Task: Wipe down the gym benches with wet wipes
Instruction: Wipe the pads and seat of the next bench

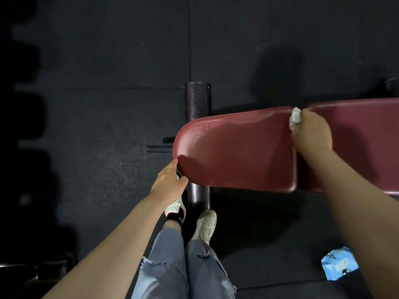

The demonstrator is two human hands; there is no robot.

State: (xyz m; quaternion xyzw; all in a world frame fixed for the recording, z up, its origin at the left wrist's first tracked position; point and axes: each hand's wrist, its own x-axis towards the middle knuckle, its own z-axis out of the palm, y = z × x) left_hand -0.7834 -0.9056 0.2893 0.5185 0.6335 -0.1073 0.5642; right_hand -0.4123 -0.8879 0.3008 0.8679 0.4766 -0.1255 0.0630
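Observation:
A dark red padded gym bench [235,152] lies across the right half of the head view, its rounded seat pad ending at the left and a second pad [356,117] continuing to the right. My right hand [312,133] grips a crumpled white wet wipe [294,117] and presses it at the far edge, over the gap between the two pads. My left hand [170,180] holds the rounded near-left edge of the seat pad, fingers tucked under it and thumb on the rim.
The bench's dark metal foot bar [197,100] runs under the seat end, with a short peg [158,148] sticking out left. My feet in white shoes [205,225] stand beside it. A blue wipes pack [338,265] lies on the black rubber floor at lower right.

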